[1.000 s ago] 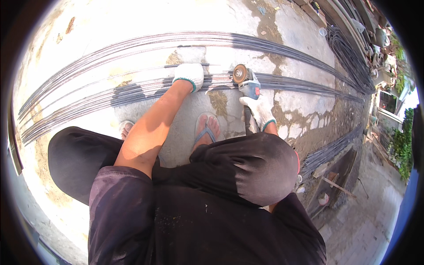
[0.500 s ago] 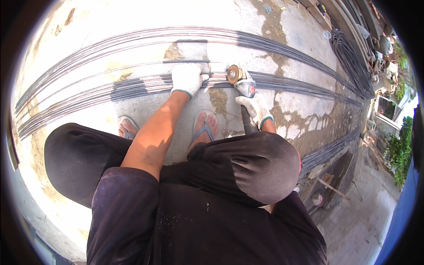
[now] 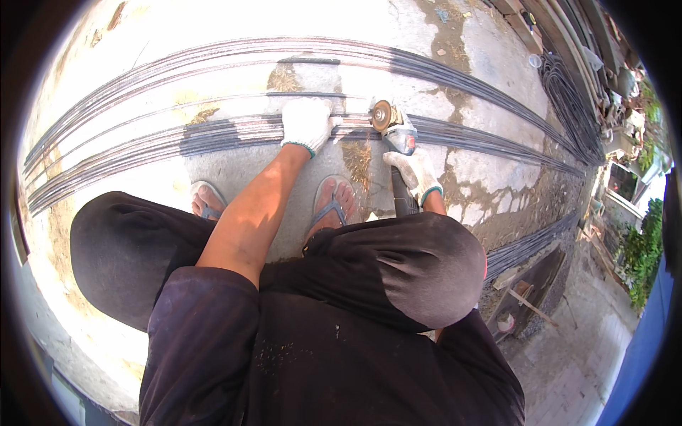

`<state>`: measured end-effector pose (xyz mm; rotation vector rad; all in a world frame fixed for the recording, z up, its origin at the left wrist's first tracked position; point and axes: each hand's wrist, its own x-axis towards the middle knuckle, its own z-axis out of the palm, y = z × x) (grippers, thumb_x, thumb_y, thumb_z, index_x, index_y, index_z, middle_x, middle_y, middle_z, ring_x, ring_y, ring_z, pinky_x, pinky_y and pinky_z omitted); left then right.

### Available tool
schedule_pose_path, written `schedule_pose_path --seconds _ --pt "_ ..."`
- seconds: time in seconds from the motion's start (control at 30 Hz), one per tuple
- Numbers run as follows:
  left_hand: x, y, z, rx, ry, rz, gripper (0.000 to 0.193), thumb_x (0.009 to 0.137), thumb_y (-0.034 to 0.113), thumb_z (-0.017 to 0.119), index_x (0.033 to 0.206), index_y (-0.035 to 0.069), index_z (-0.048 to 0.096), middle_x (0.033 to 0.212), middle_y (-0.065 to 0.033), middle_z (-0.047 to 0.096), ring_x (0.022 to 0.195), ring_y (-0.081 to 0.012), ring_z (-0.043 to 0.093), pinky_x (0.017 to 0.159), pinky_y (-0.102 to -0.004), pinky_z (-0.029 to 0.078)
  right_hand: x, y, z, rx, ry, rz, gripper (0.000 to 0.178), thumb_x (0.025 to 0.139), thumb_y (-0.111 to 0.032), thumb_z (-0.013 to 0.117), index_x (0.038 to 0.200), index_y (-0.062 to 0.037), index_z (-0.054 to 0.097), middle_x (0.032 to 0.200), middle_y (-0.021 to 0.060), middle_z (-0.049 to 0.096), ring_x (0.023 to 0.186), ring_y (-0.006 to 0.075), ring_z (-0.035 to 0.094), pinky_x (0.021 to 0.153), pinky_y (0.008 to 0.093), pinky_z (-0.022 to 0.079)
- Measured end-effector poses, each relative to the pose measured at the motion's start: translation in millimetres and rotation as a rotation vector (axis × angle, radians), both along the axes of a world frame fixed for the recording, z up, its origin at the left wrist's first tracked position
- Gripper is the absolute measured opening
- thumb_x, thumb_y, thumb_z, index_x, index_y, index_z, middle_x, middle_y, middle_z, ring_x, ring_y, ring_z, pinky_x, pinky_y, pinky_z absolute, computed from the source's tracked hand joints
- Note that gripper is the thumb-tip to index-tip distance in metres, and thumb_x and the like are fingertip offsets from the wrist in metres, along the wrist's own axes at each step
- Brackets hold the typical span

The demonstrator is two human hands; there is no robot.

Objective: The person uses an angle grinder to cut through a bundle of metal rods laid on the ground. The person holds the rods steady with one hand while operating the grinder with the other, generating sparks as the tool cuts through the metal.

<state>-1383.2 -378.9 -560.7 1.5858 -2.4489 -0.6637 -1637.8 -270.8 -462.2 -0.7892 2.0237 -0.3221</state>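
My left hand (image 3: 307, 126), in a white knit glove, is closed on steel rods in the near bundle of rebar (image 3: 238, 133). In my gloved right hand (image 3: 415, 172) is an angle grinder (image 3: 403, 140), held by its dark body. Its round brown disc (image 3: 381, 115) meets the near bundle just right of my left hand. Faint orange sparks (image 3: 364, 169) streak down from there toward my foot. The disc hides the exact point of contact. Both hands' fingertips are partly hidden.
A second bundle of long rods (image 3: 440, 69) runs across the concrete farther away. My feet in flip-flops (image 3: 330, 206) are close below the near bundle. Coiled dark rods (image 3: 565, 89) lie at the far right, with more rods (image 3: 533, 245) beside my right knee.
Orange sparks now show below the disc, where none were plain before. The view has shifted slightly; both hands keep their places on the rebar and the grinder.
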Motion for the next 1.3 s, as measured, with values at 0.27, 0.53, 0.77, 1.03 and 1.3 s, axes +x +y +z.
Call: schedule_pose_path --seconds 0.27,0.53,0.77,1.03,1.3 --pt "0 1 -11 -0.02 -0.035 0.018 0.038 0.095 0.05 0.077 0.099 0.012 0.08 0.097 -0.0147 0.078 0.097 -0.0358 0.075 0.088 -0.0521 0.057 0 -11 -8 -0.065 0.019 0.078 0.041 0.086 -0.027 0.09 0.116 -0.0004 0.083 0.098 0.0059 0.08 0.081 0.0161 0.069 0.078 0.0364 0.057" --pt "0 2 -8 -0.098 0.07 0.057 0.021 0.092 0.022 0.065 0.093 0.011 0.083 0.091 -0.0183 0.08 0.088 -0.0381 0.078 0.077 -0.0533 0.059 -10 -10 -19 -0.049 -0.02 0.048 0.039 0.087 -0.025 0.091 0.118 -0.0035 0.083 0.096 0.0031 0.078 0.079 0.012 0.064 0.075 0.0336 0.054" --pt "0 4 -22 -0.023 0.067 0.073 0.026 0.099 0.026 0.061 0.106 0.014 0.083 0.099 -0.0171 0.081 0.095 -0.0388 0.077 0.084 -0.056 0.056 -3 -17 -5 0.023 0.235 0.195 0.056 0.082 -0.039 0.091 0.121 -0.0002 0.083 0.103 0.0109 0.08 0.09 0.023 0.071 0.084 0.0389 0.056" --pt "-3 11 -26 -0.021 0.128 0.12 0.035 0.109 0.031 0.053 0.117 0.012 0.082 0.112 -0.0183 0.081 0.106 -0.0398 0.075 0.093 -0.0573 0.054 -9 -8 -16 -0.087 0.181 0.166 0.064 0.078 -0.044 0.091 0.123 0.0011 0.082 0.106 0.0131 0.081 0.095 0.0254 0.073 0.089 0.0404 0.056" --pt "-2 9 -29 -0.001 0.101 0.103 0.037 0.11 0.032 0.052 0.115 0.011 0.081 0.111 -0.019 0.081 0.103 -0.0399 0.075 0.091 -0.0576 0.054 -12 -4 -18 -0.037 0.181 0.169 0.064 0.077 -0.044 0.091 0.122 0.0018 0.082 0.105 0.0137 0.081 0.095 0.0252 0.073 0.089 0.0409 0.056"
